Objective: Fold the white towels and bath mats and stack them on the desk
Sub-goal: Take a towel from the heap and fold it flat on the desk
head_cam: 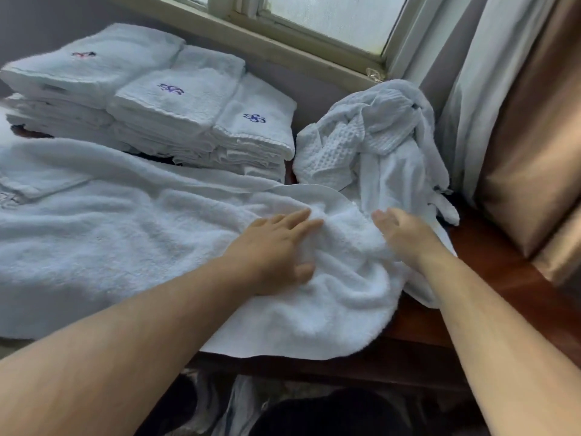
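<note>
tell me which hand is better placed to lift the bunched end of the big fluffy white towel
Probably right: the right hand rests at the big fluffy white towel's bunched outer edge, while the left hand presses flat further in.

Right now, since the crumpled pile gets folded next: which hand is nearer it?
Right. The right hand is beside the near edge of the pile; the left hand rests farther left on the spread towel.
</note>
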A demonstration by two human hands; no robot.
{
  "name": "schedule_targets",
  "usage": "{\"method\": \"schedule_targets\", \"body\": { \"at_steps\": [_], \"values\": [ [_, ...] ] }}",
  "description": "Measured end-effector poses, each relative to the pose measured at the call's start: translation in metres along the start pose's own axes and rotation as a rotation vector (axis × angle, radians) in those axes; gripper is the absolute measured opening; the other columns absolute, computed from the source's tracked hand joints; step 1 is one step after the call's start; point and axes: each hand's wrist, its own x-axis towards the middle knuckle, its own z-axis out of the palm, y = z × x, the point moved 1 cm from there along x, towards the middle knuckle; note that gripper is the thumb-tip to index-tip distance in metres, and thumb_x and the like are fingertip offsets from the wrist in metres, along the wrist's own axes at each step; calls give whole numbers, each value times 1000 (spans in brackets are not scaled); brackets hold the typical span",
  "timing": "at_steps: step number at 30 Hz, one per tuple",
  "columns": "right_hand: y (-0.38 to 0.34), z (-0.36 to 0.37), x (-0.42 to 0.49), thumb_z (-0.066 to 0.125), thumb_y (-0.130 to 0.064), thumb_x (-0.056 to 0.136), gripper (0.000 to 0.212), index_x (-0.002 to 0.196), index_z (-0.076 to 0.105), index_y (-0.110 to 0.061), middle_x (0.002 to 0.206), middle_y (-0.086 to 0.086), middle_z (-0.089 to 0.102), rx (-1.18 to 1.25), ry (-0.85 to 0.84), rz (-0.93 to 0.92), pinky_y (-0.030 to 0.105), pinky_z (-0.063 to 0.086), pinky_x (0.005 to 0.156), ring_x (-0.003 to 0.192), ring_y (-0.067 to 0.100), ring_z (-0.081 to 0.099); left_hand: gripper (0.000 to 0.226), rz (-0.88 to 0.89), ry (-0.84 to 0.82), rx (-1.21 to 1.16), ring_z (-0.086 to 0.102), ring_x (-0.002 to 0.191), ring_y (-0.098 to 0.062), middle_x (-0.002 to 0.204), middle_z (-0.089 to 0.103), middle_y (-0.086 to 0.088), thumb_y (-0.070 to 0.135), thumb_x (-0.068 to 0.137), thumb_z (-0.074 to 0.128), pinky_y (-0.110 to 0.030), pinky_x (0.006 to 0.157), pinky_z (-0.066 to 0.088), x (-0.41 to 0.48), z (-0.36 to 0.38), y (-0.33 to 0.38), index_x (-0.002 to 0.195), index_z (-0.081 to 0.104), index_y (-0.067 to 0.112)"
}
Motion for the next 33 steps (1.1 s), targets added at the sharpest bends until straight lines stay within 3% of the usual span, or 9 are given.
{"method": "schedule_targets", "body": {
  "at_steps": [4, 6, 8, 13, 16, 24, 29, 31, 33],
  "values": [
    [-14, -3, 11, 60, -62, 89, 77, 148, 48, -13, 149, 6, 51, 139, -73, 80, 36, 45, 101, 132, 25, 52, 84, -44, -4, 45, 19, 151, -14, 169, 4, 8, 63, 91, 45, -36, 121, 12, -7, -1, -4, 160, 4, 36],
    [-14, -8, 15, 70, -52, 85, 45, 101, 74, -11, 103, 5, 74, 80, -122, 78, 29, 58, 76, 89, 14, 71, 86, -71, 3, 60, 18, 152, -14, 169, 4, 7, 64, 91, 41, -36, 121, 12, -8, -1, -6, 160, 1, 34],
    [-15, -14, 13, 72, -37, 84, 32, 67, 64, -12, 66, 1, 67, 34, -162, 62, 22, 49, 52, 55, 13, 63, 87, -95, -2, 62, 16, 152, -12, 169, 5, 6, 64, 91, 39, -35, 122, 11, -8, -1, -6, 161, 0, 31],
    [-2, -26, -1, 65, -23, 98, 19, 86, 76, -12, 83, 10, 75, 869, -35, -141, 31, 57, 64, 74, 21, 71, 83, -172, -3, 99, 13, 153, -14, 169, 8, 2, 62, 93, 33, -36, 121, 12, -4, 1, -7, 161, 11, 20],
    [4, -17, -16, 62, -21, 92, 21, 91, 74, -4, 90, 17, 73, 1018, -114, -117, 33, 57, 65, 81, 29, 72, 81, -177, -26, 118, 11, 154, -15, 169, 8, 1, 61, 94, 30, -37, 122, 12, -4, 2, -6, 161, 12, 19],
    [15, -27, -8, 52, -17, 81, 10, 84, 61, -14, 88, 4, 66, 1162, 599, 517, 32, 55, 64, 82, 27, 70, 69, -187, -8, 108, 16, 153, -15, 167, 17, 2, 58, 97, 33, -39, 120, 12, -11, -4, -6, 157, 29, 23],
    [12, -22, -13, 56, -47, 96, 51, 121, 65, -4, 103, 15, 74, 1002, -94, 236, 47, 52, 88, 95, 32, 69, 68, -186, -32, 108, 13, 153, -15, 168, 16, 3, 59, 96, 32, -41, 121, 9, -12, -6, -4, 157, 25, 30],
    [16, -24, -19, 56, -45, 97, 51, 127, 65, -6, 112, 17, 73, 903, -316, 113, 49, 53, 93, 103, 33, 70, 68, -190, -37, 107, 13, 153, -15, 168, 15, 3, 59, 96, 31, -41, 121, 9, -12, -6, -4, 157, 25, 31],
    [17, -25, -23, 67, -39, 90, 44, 123, 67, -11, 107, 13, 76, 525, -389, 82, 52, 56, 96, 100, 30, 74, 67, -196, -43, 106, 13, 153, -15, 168, 15, 4, 59, 96, 31, -41, 121, 8, -13, -7, -4, 157, 25, 32]
  ]
}}
